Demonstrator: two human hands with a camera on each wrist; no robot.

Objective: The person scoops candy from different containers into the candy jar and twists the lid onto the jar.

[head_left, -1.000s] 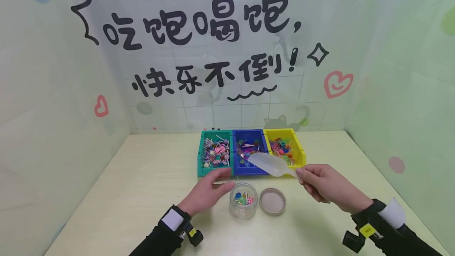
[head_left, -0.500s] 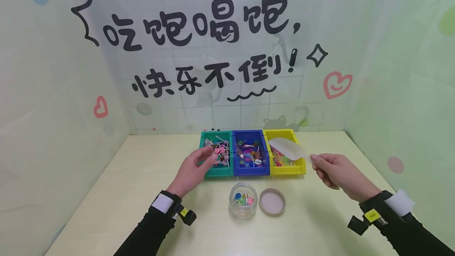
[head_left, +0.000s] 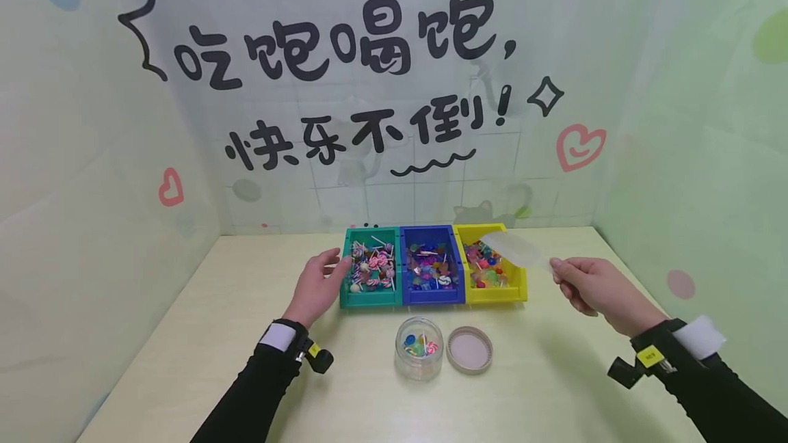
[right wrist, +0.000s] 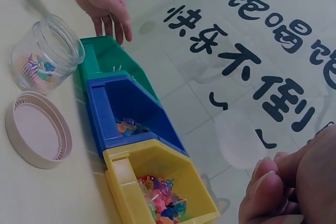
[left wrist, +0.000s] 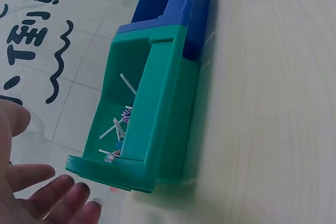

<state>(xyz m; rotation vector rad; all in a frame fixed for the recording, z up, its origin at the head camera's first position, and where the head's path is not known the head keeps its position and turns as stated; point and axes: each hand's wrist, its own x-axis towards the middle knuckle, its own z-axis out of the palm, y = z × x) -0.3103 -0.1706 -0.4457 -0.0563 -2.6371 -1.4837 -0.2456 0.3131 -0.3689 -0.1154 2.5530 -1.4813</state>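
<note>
My right hand pinches the handle of a translucent white scoop, whose blade hangs over the right side of the yellow bin. Beside the left wall of the green bin is my left hand, fingers relaxed and holding nothing. In the left wrist view its fingers are spread near the bin's end. Small lollipops fill the green bin. A blue bin stands between the two, and it and the yellow one hold colourful small candy-like pieces.
In front of the bins stands an open glass jar with a few colourful pieces inside. Its pinkish lid lies to the right on the pale wooden table. A printed wall rises behind.
My left hand has moved from beside the jar, past the green bin's front, to that bin's left side. My right hand has carried the scoop rightward, from over the blue bin to the yellow one.
</note>
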